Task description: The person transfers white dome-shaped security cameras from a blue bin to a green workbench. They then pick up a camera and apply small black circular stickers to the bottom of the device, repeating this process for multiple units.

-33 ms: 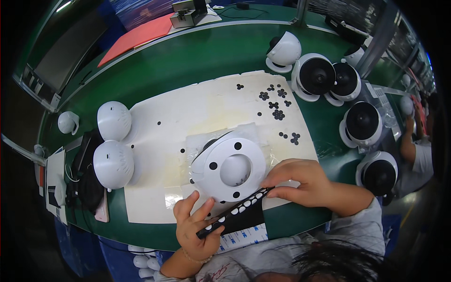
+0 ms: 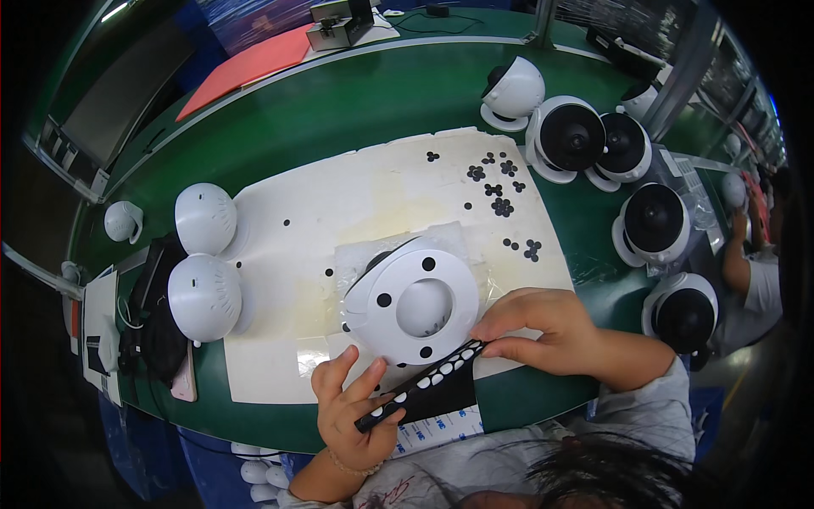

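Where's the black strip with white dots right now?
In the head view, the strip is at lower centre, held slantwise between the left hand and right hand, just below the white ring-shaped base.

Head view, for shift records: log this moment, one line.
left hand: holds black strip | right hand: pinches same strip | white device: black dots on ring

White sheet [image 2: 441, 428] at the bench's near edge: I see a short blue mark printed over and over in rows, logo-like, on its pale face.
Grey shirt [image 2: 483, 458]: I find red script-style lettering low on the front, its strokes too cursive for me to make out.
Pale paper [image 2: 683, 167] at the right: I get small dark printed marks, too fine to read from here.
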A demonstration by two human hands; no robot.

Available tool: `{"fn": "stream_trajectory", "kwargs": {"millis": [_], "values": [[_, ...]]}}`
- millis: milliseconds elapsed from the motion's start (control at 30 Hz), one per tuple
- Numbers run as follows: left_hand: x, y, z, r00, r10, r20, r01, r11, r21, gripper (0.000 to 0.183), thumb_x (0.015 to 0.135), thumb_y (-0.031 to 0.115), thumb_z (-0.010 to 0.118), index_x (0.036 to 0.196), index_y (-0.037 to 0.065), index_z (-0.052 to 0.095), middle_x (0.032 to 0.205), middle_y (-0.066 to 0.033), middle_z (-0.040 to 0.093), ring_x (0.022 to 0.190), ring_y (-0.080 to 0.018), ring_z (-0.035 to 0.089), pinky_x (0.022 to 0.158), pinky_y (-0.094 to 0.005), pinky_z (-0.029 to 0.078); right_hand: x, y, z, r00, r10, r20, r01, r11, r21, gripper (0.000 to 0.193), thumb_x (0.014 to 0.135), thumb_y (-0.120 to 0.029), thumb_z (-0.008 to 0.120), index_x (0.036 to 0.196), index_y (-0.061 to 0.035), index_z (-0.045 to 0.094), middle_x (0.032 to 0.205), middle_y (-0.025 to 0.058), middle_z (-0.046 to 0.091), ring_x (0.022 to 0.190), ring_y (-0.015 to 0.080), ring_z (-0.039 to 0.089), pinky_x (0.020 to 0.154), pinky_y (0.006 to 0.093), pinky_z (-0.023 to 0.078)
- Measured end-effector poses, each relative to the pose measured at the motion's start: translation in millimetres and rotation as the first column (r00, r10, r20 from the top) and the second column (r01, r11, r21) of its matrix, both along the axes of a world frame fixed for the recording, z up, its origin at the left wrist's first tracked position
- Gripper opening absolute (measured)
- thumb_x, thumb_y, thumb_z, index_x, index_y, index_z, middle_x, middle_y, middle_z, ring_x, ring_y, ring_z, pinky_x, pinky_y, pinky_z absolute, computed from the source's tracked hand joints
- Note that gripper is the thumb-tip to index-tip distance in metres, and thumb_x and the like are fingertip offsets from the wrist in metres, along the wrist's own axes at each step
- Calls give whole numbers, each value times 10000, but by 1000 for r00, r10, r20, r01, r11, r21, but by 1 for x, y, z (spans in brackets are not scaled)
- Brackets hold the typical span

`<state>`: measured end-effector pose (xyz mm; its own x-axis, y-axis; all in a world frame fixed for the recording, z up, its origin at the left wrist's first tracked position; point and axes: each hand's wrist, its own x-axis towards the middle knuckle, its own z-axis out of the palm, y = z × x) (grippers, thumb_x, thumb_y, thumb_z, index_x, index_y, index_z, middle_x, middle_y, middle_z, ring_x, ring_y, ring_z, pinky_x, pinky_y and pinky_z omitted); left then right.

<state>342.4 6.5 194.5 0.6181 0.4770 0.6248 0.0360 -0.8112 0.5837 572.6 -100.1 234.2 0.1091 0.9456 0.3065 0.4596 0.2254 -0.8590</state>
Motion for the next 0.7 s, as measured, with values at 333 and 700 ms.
{"fn": "stream_trajectory", "kwargs": {"millis": [333,700], "values": [[1,-4,9,980,49,-194,-9,979,201,156,640,122,670,758,63,587,1119,-88,579,1167,-371,416,956,-484,239,9,14,-3,996,-43,76,36,995,95,100,755,-134,647,837,-79,634,1301,125,411,1237,326,279,982,400,256],[4,-5,9,976,28,-217,0,992,128,166,693,152,670,785,65,561,1151,-96,562,1164,-395,422,987,-525,210,4,19,-7,988,-46,150,37,997,64,88,788,-144,607,843,-77,622,1318,139,386,1242,332,274,985,413,245]]}}
